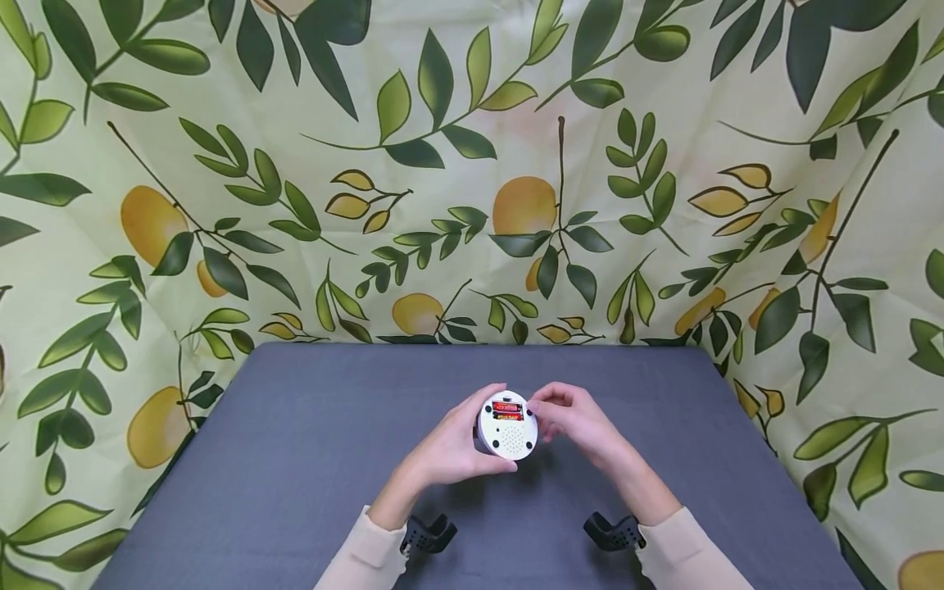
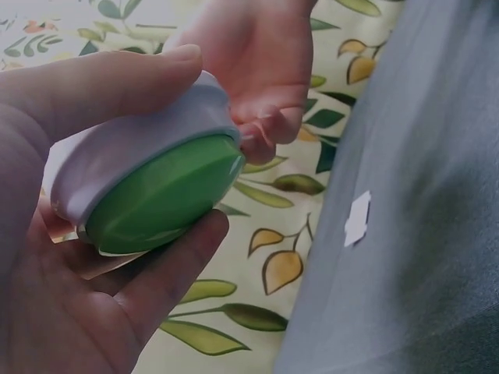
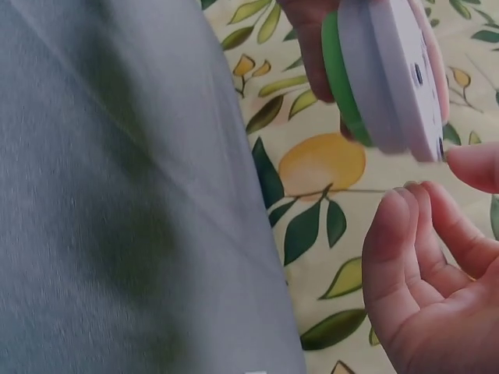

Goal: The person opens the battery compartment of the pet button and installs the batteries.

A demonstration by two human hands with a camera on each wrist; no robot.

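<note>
A round push button with a white base [image 1: 516,438] and a green domed top [image 2: 168,195] is held up above the table. My left hand [image 1: 453,447] grips it round its sides, thumb on one side and fingers on the other. Its underside faces the head camera, showing an uncovered battery compartment with two red batteries [image 1: 507,411], small dark feet and speaker holes. At the base's right rim is my right hand [image 1: 575,418], fingers loosely bent; its thumb [image 3: 472,166] comes up against the rim. Nothing shows between the right fingers in the right wrist view.
The grey table [image 1: 332,426] spreads below the hands. A small white piece [image 2: 358,218] lies on it in the left wrist view. Leaf-and-fruit patterned cloth [image 1: 442,205] hangs behind and beside the table. Dark wrist mounts [image 1: 431,534] sit at both cuffs.
</note>
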